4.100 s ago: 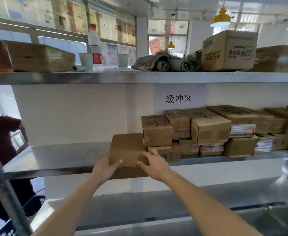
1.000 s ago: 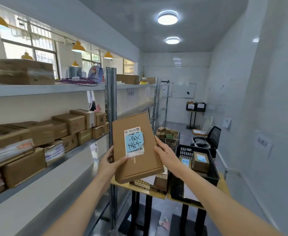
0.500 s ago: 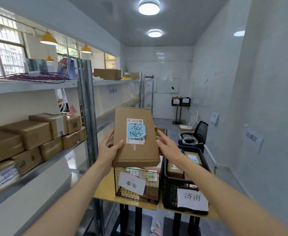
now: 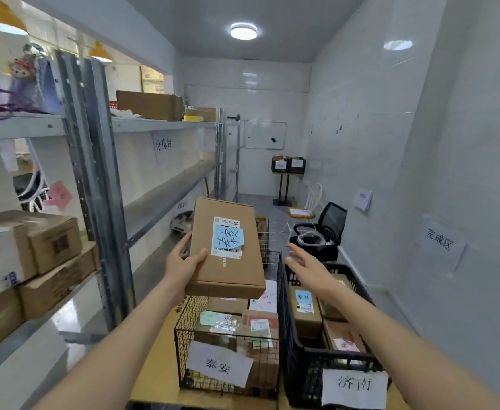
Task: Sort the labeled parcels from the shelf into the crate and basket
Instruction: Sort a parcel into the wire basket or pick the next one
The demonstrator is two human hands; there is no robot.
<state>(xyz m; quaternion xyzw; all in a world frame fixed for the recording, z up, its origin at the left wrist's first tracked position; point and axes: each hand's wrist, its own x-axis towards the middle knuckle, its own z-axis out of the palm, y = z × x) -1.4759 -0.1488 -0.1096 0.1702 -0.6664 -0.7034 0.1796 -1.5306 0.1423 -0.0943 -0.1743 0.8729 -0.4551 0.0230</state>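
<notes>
The right hand (image 4: 307, 269) has come off the parcel (image 4: 226, 247) since half a second ago, when both hands framed it; it now hovers with fingers spread and empty above the black crate (image 4: 299, 365), apart from the box. The left hand (image 4: 183, 261) alone grips the parcel by its left edge, thumb on the top face, and holds it tilted in the air over the far end of the wire basket (image 4: 183, 350). A blue note (image 4: 228, 236) handwritten on the parcel appears to match the paper sign (image 4: 220, 365) on the basket's front, so the step in hand looks like dropping this box into the basket rather than into the crate beside it. The basket already holds several parcels, so the next move likely calls for lowering the box flat onto that pile and clearing the wire rim before the left hand lets go. More boxes wait on the shelf (image 4: 74, 300) to the left.
</notes>
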